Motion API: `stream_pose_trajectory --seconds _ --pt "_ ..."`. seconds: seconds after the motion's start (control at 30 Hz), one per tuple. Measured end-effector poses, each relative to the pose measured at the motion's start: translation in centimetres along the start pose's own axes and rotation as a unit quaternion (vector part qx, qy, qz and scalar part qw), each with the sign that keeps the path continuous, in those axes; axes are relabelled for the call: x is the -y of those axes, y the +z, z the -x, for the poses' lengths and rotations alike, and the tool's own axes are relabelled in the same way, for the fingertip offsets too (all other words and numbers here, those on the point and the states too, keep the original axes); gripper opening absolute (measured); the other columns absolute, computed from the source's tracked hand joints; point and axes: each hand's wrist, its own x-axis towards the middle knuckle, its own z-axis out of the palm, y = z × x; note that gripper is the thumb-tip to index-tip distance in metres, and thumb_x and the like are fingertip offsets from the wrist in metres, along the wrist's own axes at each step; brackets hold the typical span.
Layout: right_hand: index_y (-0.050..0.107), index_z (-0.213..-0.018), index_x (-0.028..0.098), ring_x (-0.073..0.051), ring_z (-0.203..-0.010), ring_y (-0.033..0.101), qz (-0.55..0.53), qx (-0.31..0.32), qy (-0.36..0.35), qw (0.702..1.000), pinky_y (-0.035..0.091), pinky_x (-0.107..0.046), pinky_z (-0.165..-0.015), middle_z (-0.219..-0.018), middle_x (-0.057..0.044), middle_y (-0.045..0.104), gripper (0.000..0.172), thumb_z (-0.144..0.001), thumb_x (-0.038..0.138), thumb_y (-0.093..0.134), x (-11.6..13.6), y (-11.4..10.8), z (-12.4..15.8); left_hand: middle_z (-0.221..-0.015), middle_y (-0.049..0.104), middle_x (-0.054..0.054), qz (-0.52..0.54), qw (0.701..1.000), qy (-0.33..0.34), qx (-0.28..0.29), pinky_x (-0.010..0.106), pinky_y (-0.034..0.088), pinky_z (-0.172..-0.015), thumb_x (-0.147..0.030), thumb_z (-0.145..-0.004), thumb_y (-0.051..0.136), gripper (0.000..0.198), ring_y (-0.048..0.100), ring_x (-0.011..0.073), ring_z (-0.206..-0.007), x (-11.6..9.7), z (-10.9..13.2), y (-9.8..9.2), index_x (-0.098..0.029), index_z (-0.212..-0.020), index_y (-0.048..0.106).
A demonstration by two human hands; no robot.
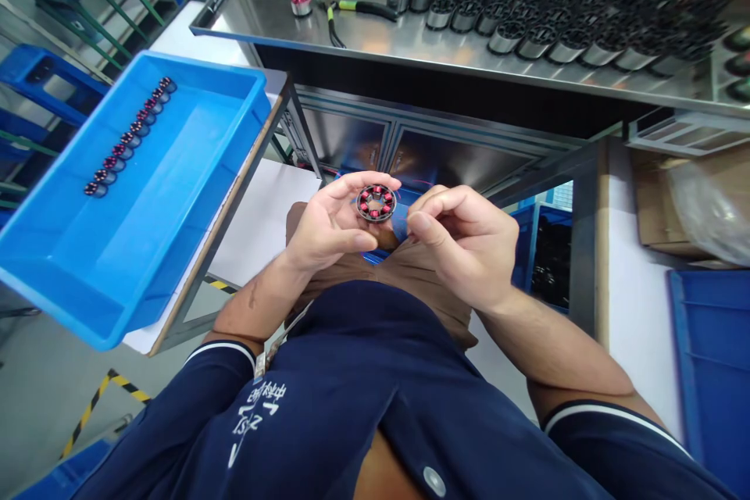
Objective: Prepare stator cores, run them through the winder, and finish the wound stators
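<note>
My left hand (331, 219) is closed around the rim of a small round motor stator (376, 203), its face with red wire coils turned up towards me. Just to the right, my right hand (466, 238) is pinched, thumb against index finger. What sits in that pinch is too fine to make out; a faint thin reddish wire shows near the stator's upper right edge. Both hands are in front of my body, above my lap.
On my left, a blue bin (193, 148) holds a row of wound stators (130, 139). Across the metal shelf (363, 35) ahead lie one red-wound stator (301, 1), cutting pliers (366, 9) and many dark stators (521, 19). A cardboard box (673, 203) stands at right.
</note>
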Motion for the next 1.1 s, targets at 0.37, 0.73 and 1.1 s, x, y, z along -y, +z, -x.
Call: stream_pose_trajectory --seconds 0.37,0.73,1.1 --pt "0.057 -0.081 0.021 -0.014 -0.076 0.058 -0.038 0.05 -0.028 0.998 0.05 -0.031 -0.069 -0.082 -0.001 0.059 0.031 -0.086 0.047 0.074 -1.4 0.3 -0.2 -0.11 0.075 0.006 -0.217 0.933 0.274 -0.088 0.033 0.063 -0.09 -0.028 -0.069 0.089 0.055 0.073 0.0196 -0.101 0.0 0.4 0.9 -0.025 -0.12 0.068" --pt "0.056 -0.09 0.022 -0.012 -0.074 0.059 -0.031 -0.014 -0.061 0.998 0.052 -0.028 -0.068 -0.083 0.001 0.059 0.03 -0.087 0.046 0.074 -2.3 1.2 0.0 -0.108 0.076 0.005 -0.177 0.949 0.236 -0.114 0.031 0.064 -0.086 -0.027 -0.068 0.089 0.049 0.073 0.0195 -0.101 0.0 0.8 0.9 -0.025 -0.114 0.072" --pt "0.063 -0.088 0.022 -0.011 -0.069 0.061 -0.106 -0.047 0.048 0.992 0.054 -0.025 -0.066 -0.078 0.002 0.063 0.031 -0.083 0.049 0.077 -2.9 1.8 -0.2 -0.109 0.077 0.003 -0.125 0.961 0.216 -0.118 0.027 0.063 -0.084 -0.024 -0.074 0.085 0.045 0.074 0.0165 -0.099 -0.2 0.6 0.8 -0.027 -0.117 0.071"
